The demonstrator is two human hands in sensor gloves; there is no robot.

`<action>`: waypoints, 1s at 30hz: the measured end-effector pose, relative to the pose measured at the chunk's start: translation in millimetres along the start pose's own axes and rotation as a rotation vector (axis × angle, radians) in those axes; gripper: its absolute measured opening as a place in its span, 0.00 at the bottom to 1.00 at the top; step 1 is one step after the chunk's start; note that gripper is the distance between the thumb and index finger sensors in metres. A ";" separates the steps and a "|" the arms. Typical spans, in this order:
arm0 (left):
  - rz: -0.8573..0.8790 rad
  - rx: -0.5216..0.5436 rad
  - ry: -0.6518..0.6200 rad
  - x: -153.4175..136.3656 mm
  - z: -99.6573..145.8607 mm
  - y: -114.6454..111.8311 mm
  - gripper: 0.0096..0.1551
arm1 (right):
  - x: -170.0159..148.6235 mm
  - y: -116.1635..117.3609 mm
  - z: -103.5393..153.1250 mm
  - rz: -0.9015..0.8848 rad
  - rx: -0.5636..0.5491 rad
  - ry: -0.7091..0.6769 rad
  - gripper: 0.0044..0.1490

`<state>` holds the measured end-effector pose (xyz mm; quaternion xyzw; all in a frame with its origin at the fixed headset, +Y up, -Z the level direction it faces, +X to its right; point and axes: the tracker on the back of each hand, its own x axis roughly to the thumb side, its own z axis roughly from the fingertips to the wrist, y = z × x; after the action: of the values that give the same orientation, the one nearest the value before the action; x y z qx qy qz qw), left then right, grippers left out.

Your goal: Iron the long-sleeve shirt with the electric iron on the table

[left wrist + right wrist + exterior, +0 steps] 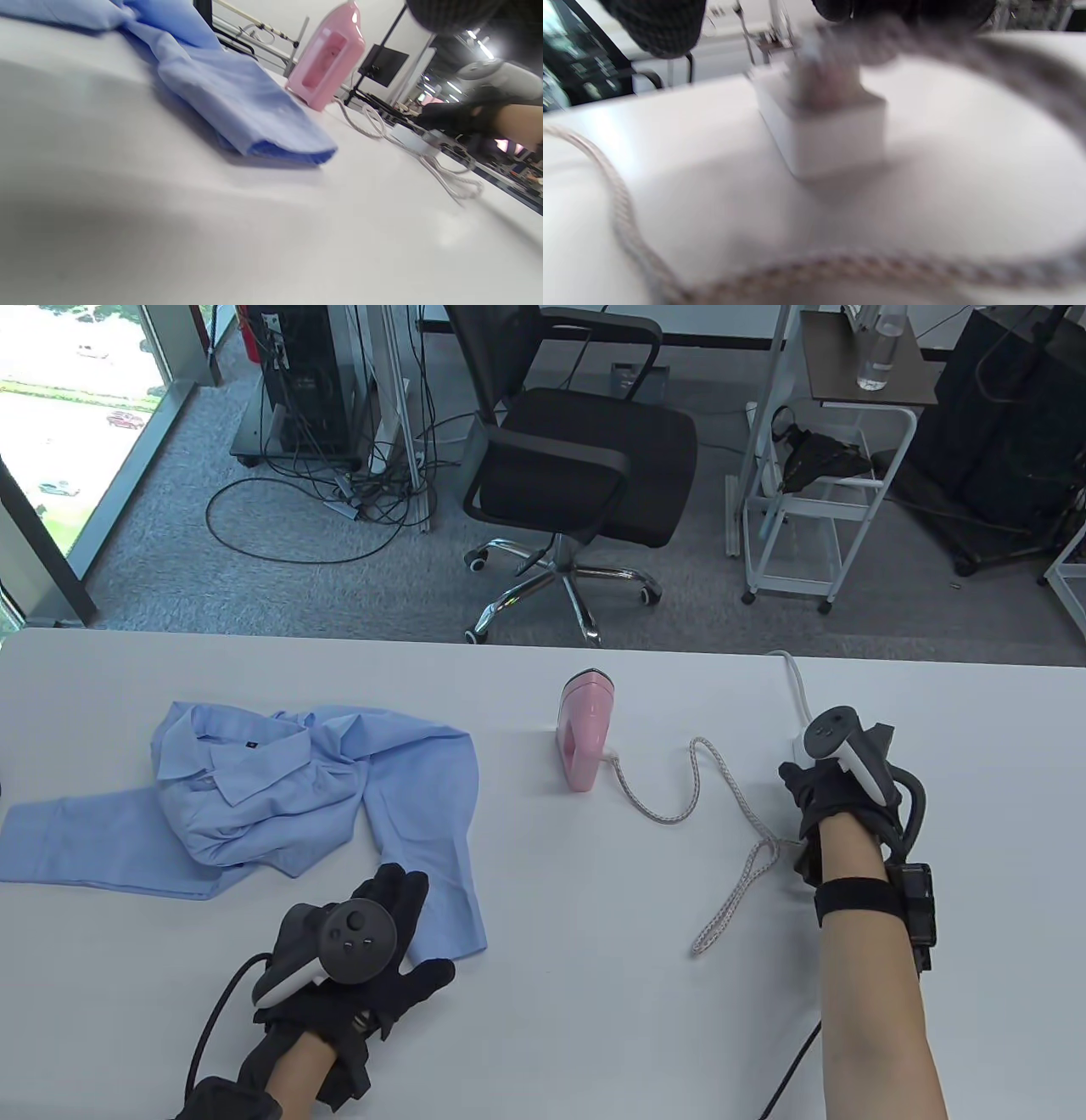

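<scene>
Table view: shirt (pixel 254 797) lies just beyond left hand (pixel 373 950).

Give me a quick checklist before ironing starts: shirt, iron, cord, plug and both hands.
1. Shirt spread flat: not ok, it lies crumpled with the sleeves splayed.
2. Iron clear of the shirt: ok, it stands on end on the table, apart from the fabric.
3. Cord free of the shirt: ok, but it loops loosely across the table.
4. Plug seated in the white socket block: cannot tell, blurred.
5. Left hand free: ok, open at a sleeve's cuff.
6. Right hand free: cannot tell, its fingers are hidden.
</scene>
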<state>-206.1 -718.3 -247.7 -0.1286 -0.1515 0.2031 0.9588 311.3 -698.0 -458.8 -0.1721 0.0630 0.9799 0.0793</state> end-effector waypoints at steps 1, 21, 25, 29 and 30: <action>-0.011 0.025 0.031 -3.5 2.7 11.8 0.62 | 12.1 -14.3 14.1 0.004 -0.088 -0.076 0.56; -0.153 0.089 0.667 -170.3 -69.4 81.7 0.58 | 248.6 122.4 239.4 0.187 0.163 -0.810 0.48; -0.229 0.328 0.591 -161.6 -68.4 88.9 0.31 | 260.6 134.2 250.2 0.361 -0.001 -0.824 0.30; -0.200 0.538 0.517 -147.2 -45.2 123.0 0.25 | 243.6 120.9 237.0 0.268 0.112 -0.762 0.23; -0.163 0.606 0.504 -144.1 -34.9 135.2 0.25 | 233.5 111.7 230.9 0.238 0.120 -0.739 0.24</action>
<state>-367.1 -666.9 -355.8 0.1267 0.1453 0.1239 0.9734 -0.8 -741.4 -313.7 0.2059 0.1068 0.9727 -0.0078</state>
